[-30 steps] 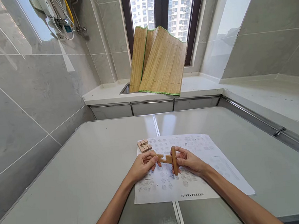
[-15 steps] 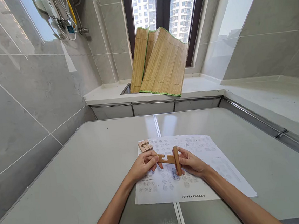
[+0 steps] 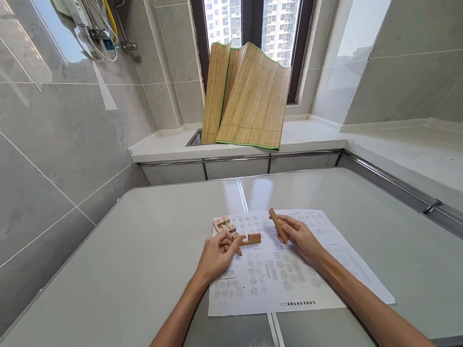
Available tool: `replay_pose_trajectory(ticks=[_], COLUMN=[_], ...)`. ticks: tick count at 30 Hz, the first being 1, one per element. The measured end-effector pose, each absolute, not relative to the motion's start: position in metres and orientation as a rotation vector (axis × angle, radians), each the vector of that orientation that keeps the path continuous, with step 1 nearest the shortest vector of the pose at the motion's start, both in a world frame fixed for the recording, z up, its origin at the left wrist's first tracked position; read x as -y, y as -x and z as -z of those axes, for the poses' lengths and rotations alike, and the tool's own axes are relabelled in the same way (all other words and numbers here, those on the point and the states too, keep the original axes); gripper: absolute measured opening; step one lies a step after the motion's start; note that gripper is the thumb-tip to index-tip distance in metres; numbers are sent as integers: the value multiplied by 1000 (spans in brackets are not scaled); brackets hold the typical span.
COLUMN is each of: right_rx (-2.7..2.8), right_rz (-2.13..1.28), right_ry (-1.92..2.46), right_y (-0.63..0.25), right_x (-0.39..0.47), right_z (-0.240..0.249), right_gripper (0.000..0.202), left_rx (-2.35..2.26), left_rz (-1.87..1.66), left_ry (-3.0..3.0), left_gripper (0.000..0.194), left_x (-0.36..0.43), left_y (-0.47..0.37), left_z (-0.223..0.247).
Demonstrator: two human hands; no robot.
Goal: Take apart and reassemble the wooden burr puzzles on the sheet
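Pinched in the fingers of my left hand (image 3: pixel 218 256) is a notched wooden puzzle piece (image 3: pixel 253 239), its cut-out facing up and its free end pointing right. My right hand (image 3: pixel 300 238) grips a wooden stick-shaped piece (image 3: pixel 277 224), tilted with its top leaning left. A gap separates the two pieces. Just behind my left hand lie several notched wooden blocks (image 3: pixel 222 223) on a corner of the printed sheet (image 3: pixel 304 292). Small line drawings and text cover the sheet, which lies under both hands. My fingers partly hide the near ends of both pieces.
The grey table (image 3: pixel 158 224) has a seam down its middle. At its far side is a white ledge (image 3: pixel 313 133), where a folded bamboo mat (image 3: pixel 255 100) leans before the window. Tiled walls rise on both sides. Cables and a hose (image 3: pixel 100 28) hang at upper left.
The two wooden pieces, joined crosswise before, are now apart. My right hand has moved right and slightly up with its stick, now tilted. My left hand has shifted slightly left.
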State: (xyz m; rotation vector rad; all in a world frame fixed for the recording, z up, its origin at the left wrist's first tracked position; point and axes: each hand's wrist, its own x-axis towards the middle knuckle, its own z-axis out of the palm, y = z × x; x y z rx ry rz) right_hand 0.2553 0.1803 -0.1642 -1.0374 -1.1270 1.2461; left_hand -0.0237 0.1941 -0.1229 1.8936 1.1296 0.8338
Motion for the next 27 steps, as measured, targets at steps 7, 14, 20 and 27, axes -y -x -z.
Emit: replay_pose_trajectory(ticks=[7,14,20,27], right_rx=[1515,1868,2075,2210], right_rz=[-965,-778,-725,-630], right_ry=[1272,1171,1102,995], right_y=[-240,-233,-229,-208], right_x=[-176,-169,-165,-171], right_z=[171,167,164,157], right_gripper=[41,32,20,16], left_rx=[-1214,-1171,-1219,-1209], left_rz=[-728,-550,-506,-472], left_ry=[-2427,-2600,-2642,-2643], left_gripper=[19,19,25,20], left_x=[-189,-190,-194,-201], left_y=[25,36,43,53], left_z=[126,123,119,121])
